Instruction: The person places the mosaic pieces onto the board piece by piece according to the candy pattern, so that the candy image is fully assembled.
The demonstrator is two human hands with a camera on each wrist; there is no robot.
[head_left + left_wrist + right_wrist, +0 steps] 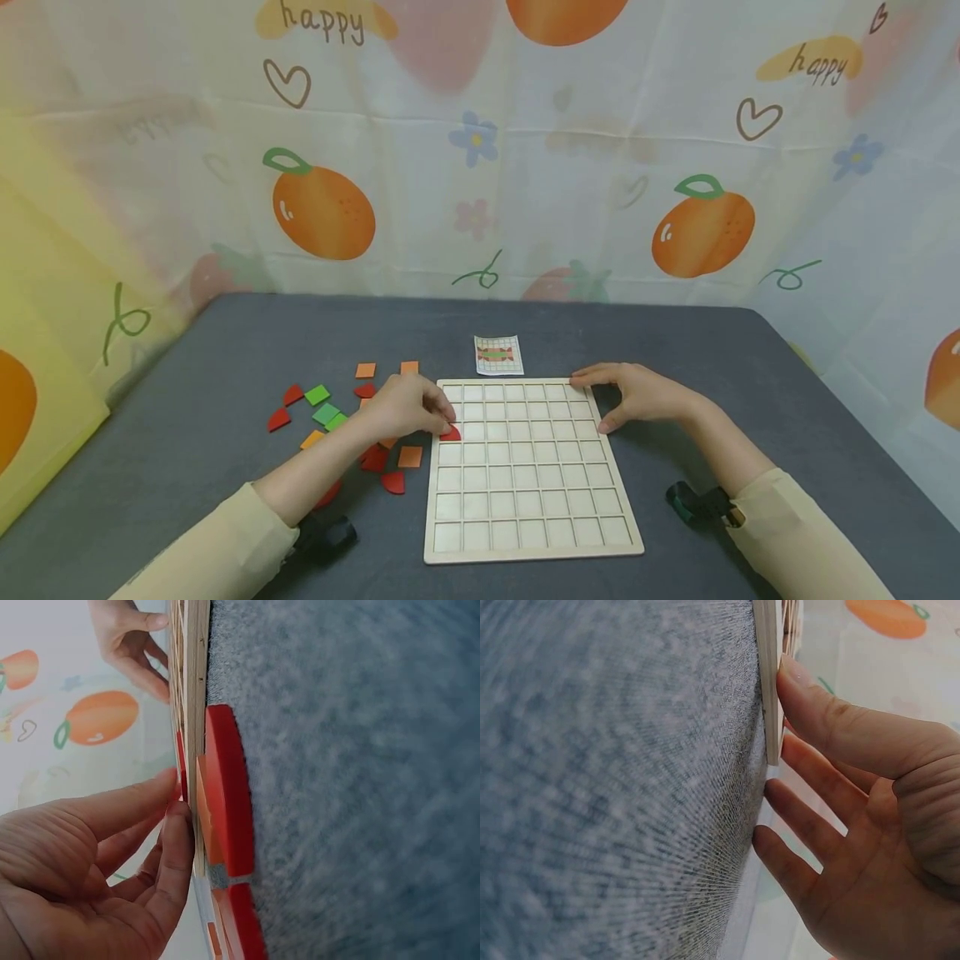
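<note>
Left hand [408, 406]: is pinching one flat red fan-shaped piece [452, 434] at the pale wooden gridded board [534, 555]. Board: is lying between both hands. Right hand [641, 392]: thumb and fingers apart, is touching board's edge.

Pale yellow sleeves [213, 546], dark wrist-worn cameras [692, 503]

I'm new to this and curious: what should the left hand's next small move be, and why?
Probably to settle the red piece flat into a left-column square: the left hand pinches it there on the board, the right hand touches the board by its far right corner, and the card shows red at its pattern's left end.
</note>
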